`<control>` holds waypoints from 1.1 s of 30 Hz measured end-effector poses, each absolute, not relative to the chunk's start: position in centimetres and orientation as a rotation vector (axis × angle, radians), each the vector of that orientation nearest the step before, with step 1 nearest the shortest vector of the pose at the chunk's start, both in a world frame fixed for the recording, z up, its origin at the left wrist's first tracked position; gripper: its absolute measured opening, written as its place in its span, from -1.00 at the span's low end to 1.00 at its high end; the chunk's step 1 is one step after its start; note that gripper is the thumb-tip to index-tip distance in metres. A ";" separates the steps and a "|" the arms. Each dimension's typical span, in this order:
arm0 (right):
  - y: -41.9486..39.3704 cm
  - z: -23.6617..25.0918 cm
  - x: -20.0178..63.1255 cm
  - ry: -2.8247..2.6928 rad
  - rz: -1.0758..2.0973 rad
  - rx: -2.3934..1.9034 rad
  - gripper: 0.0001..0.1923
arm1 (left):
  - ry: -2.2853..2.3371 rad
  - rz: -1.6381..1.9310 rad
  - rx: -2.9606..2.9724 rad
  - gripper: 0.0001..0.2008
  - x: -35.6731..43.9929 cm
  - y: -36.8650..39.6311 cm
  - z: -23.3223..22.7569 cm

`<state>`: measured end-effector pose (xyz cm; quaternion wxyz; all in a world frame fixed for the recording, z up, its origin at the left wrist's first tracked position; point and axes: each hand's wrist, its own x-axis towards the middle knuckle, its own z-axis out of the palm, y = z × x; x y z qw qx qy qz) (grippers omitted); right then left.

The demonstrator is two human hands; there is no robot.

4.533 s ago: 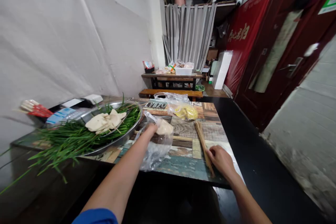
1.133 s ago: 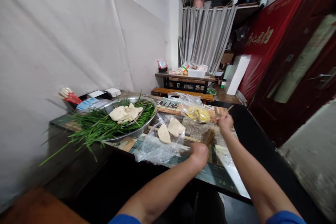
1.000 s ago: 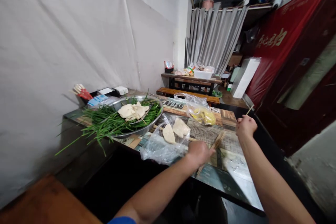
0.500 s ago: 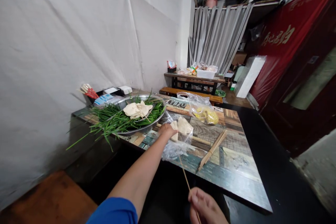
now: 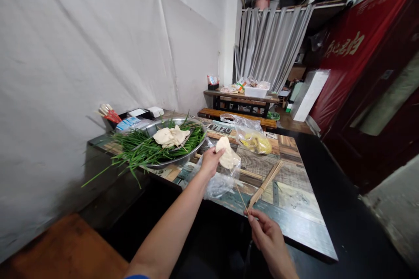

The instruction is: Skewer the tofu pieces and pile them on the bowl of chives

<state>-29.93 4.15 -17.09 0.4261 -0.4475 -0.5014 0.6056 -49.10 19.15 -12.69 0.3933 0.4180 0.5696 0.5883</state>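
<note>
Your left hand (image 5: 209, 160) is gripping a pale tofu sheet (image 5: 226, 155) above the clear bag (image 5: 218, 179) beside the metal tray (image 5: 176, 162), while your right hand (image 5: 266, 232) is pinching a bamboo skewer (image 5: 240, 193) pointing toward it.

A flat, pale, round piece of tofu skin (image 5: 224, 152) is near the middle of the frame. The left hand (image 5: 209, 162) holds it by its lower left edge, lifted up over a clear plastic bag (image 5: 218, 182). A thin wooden skewer (image 5: 241, 195) is just below it, right of the middle. The right hand (image 5: 266, 234) pinches its lower end, and it leans with its tip pointing up and left toward the pale piece.
</note>
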 end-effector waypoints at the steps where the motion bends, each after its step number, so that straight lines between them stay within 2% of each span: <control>1: 4.1 -17.1 -29.9 -1.256 1.512 -1.124 -0.49 | 1.381 1.534 1.035 -0.54 -48.8 18.8 -12.6; 4: 4.1 -17.2 -29.7 -1.264 1.504 -1.126 -0.48 | 1.249 1.624 0.975 -0.49 -48.3 18.3 -12.2; 9: 4.1 -17.0 -29.7 -1.248 1.486 -1.117 -0.51 | 1.066 1.708 0.904 -0.53 -47.6 17.8 -11.8; 17: 4.2 -16.7 -29.9 -1.248 1.453 -1.146 -0.53 | 1.074 1.658 0.965 -0.57 -46.1 16.7 -12.2; 28: 3.8 -19.4 -29.7 -1.430 1.033 -1.196 -0.64 | 1.147 1.650 0.783 -0.56 -46.7 17.1 -12.5; 33: 3.7 -20.7 -29.3 -1.502 0.982 -1.136 -0.71 | 1.162 1.576 0.738 -0.60 -46.9 17.0 -12.4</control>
